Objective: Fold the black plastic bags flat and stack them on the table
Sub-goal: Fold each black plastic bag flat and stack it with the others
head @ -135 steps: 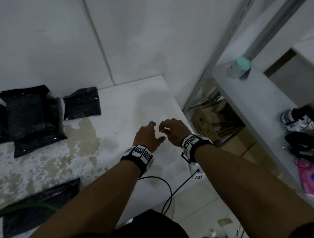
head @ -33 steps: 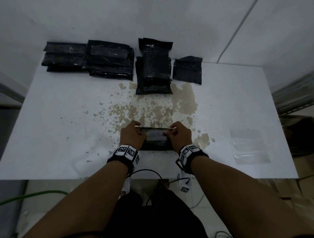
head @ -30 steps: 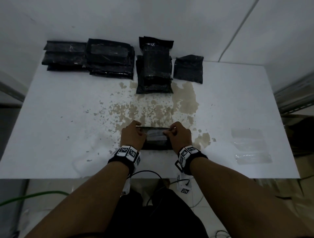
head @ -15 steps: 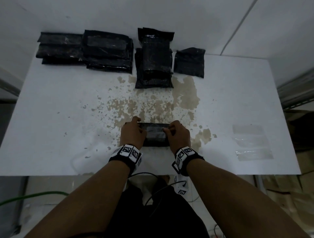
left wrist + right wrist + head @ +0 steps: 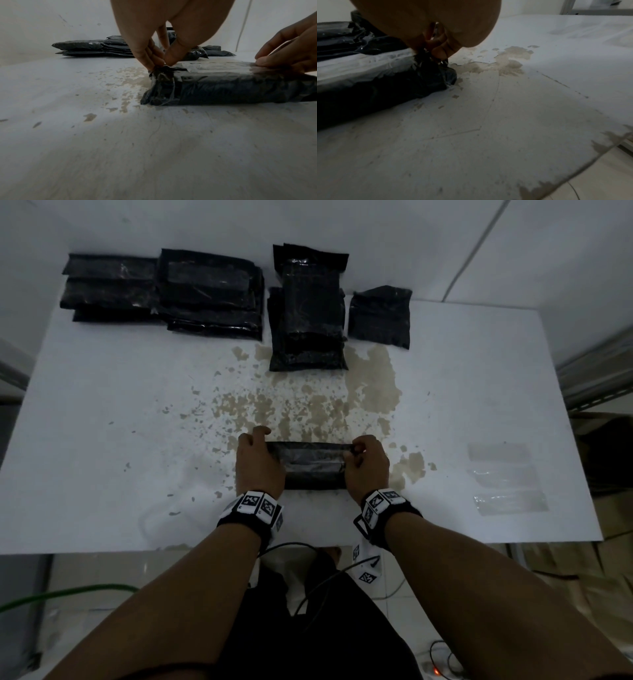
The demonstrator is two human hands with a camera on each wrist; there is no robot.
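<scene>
Head view: a folded black bag (image 5: 313, 469) lies near the front edge of the white table (image 5: 102, 474), between both hands, long side running left to right.
Left hand (image 5: 258, 465): fingertips and thumb pinch the bunched left end of the bag, as the left wrist view shows (image 5: 154, 59).
Right hand (image 5: 368, 467): fingers are curled onto the right end, pinching gathered plastic at that corner (image 5: 436, 52).
Bag state: a thick, puffy bundle with a clear strip along its top, not yet lying flat.
Step in hand: likely squaring the ends and settling the last fold.
Doing it well: keep both pinches level and pull gently apart so the fold line runs straight; press trapped air out toward one end before letting go.
Risk: slick plastic may spring open if one end is released first.
Destination: stacks of folded bags (image 5: 209, 296) sit along the far edge by the wall, well apart from the hands; align edges when adding this one.
Surface: brownish stains (image 5: 370, 385) mark the middle of the table.
</scene>
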